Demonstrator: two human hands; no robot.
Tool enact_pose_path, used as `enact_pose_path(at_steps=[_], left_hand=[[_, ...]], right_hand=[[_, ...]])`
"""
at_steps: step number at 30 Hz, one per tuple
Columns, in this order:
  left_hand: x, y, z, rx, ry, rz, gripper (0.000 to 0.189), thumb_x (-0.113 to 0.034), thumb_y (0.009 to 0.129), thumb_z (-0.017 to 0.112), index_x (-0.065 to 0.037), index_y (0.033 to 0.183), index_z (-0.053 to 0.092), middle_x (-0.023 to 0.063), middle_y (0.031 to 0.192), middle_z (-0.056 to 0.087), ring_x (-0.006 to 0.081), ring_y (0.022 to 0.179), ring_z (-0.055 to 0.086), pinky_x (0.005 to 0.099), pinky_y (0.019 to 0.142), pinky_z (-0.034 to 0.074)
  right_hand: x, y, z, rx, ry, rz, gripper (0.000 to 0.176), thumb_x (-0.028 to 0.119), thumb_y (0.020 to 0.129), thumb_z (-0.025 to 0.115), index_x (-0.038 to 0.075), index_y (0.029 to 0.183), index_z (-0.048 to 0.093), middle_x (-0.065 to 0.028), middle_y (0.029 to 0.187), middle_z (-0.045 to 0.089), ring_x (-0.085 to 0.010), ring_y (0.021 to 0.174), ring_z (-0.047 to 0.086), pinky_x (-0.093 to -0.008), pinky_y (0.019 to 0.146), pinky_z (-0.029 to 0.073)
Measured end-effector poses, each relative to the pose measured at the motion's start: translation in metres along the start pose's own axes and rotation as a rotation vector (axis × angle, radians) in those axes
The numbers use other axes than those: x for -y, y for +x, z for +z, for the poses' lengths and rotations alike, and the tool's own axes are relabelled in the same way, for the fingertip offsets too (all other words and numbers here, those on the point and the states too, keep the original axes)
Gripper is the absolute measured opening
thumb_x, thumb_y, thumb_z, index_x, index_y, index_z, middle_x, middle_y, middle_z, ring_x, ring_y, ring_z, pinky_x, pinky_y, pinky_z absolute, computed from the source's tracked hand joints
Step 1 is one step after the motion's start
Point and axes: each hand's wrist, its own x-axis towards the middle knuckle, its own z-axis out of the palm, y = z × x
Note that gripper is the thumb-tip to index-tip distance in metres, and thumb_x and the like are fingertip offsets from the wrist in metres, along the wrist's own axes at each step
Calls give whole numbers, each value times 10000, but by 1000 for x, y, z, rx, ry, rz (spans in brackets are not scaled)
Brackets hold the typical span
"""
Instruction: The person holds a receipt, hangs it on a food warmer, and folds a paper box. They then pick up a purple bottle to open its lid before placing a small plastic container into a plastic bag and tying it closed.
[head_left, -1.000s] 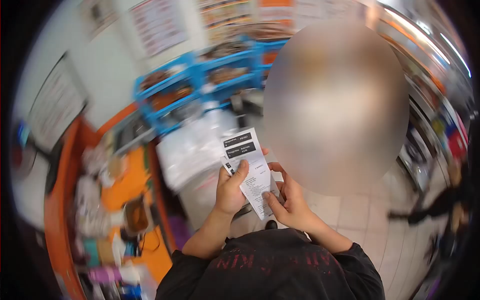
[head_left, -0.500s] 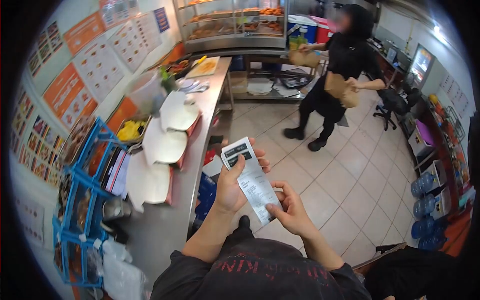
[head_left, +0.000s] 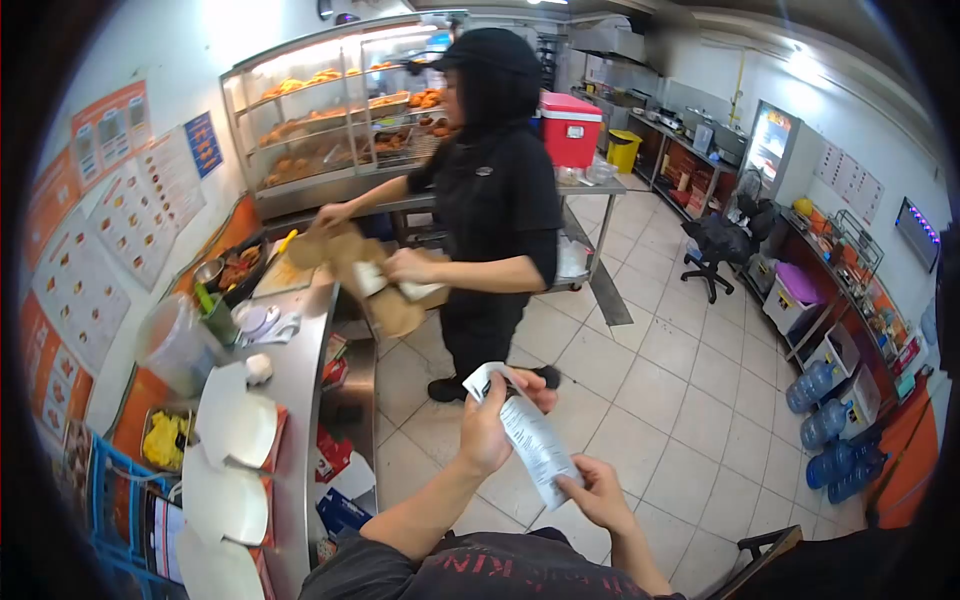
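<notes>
A long printed paper receipt (head_left: 535, 440) is stretched between my two hands in front of my chest. My left hand (head_left: 490, 428) pinches its upper end, thumb on top, where the paper curls over. At the lower end my right hand (head_left: 598, 494) grips the edge between thumb and fingers. To the left, open white food boxes (head_left: 237, 415) with red sides stand in a row on the steel counter (head_left: 300, 400). Ahead of me a co-worker (head_left: 500, 200) in black holds brown paper bags (head_left: 365, 275) over the counter's far end.
Behind the counter's far end stands a glass food warmer (head_left: 330, 125). A red cooler (head_left: 570, 130) sits on a steel table. Blue racks (head_left: 115, 490) are at left; water bottles (head_left: 825, 425) and an office chair (head_left: 720, 245) are at right.
The co-worker has come from the right to the counter with the bags. My view has lifted and swung. The receipt stays in both hands, its upper end now more curled.
</notes>
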Motion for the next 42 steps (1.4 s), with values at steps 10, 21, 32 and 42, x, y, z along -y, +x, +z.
enact_pose_path(at_steps=[10,21,32,42], left_hand=[[132,230,33,-161,-440,-106,179,-215,956,358,-100,873,467,13,658,372,125,596,354,265,589,331],[162,392,-30,-10,-227,74,214,-242,943,320,-103,821,427,-10,586,343,98,450,299,248,465,278],[34,560,-149,-473,146,601,223,-240,954,355,-100,820,465,17,684,459,137,589,503,284,551,432],[99,726,-221,-190,430,151,324,-161,950,443,-44,1252,438,50,1102,561,131,1023,530,290,895,419]], right_hand=[[3,137,-177,-770,93,-303,155,-47,721,674,-28,875,665,-67,742,639,-59,596,551,-195,506,412],[14,406,-249,283,-152,-283,253,183,907,477,-38,937,595,-92,845,614,-156,776,538,-299,712,431],[-27,635,-291,268,-247,-74,145,121,878,514,9,803,567,-39,700,577,-122,695,540,-257,670,437],[50,855,-223,272,-252,-464,83,46,825,599,2,894,590,-7,726,594,-60,685,553,-192,647,426]])
